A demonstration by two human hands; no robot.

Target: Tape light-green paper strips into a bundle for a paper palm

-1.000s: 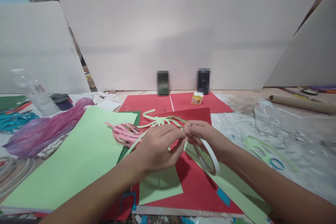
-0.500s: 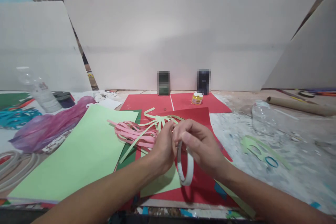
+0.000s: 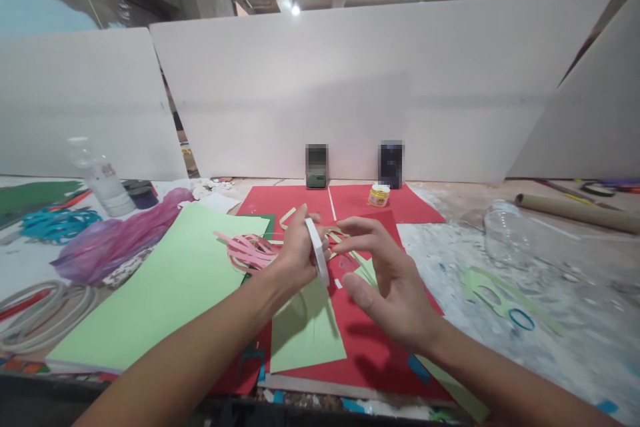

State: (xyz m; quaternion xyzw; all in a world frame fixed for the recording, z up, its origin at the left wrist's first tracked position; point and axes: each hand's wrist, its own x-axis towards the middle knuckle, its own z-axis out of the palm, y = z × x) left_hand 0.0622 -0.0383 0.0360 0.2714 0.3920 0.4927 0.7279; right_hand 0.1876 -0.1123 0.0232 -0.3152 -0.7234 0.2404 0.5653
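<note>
I see the left hand (image 3: pixel 299 248) grasping the white tape roll (image 3: pixel 319 255), held at its fingers. The right hand (image 3: pixel 387 280) is released, fingers parted, beside the roll. Pink strips (image 3: pixel 250 250) lie just left of the left hand.

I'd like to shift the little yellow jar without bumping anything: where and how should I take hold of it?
Probably a grip around the sides of the yellow jar, from the near side: it is short and round, with a dark upright object close behind.
</note>
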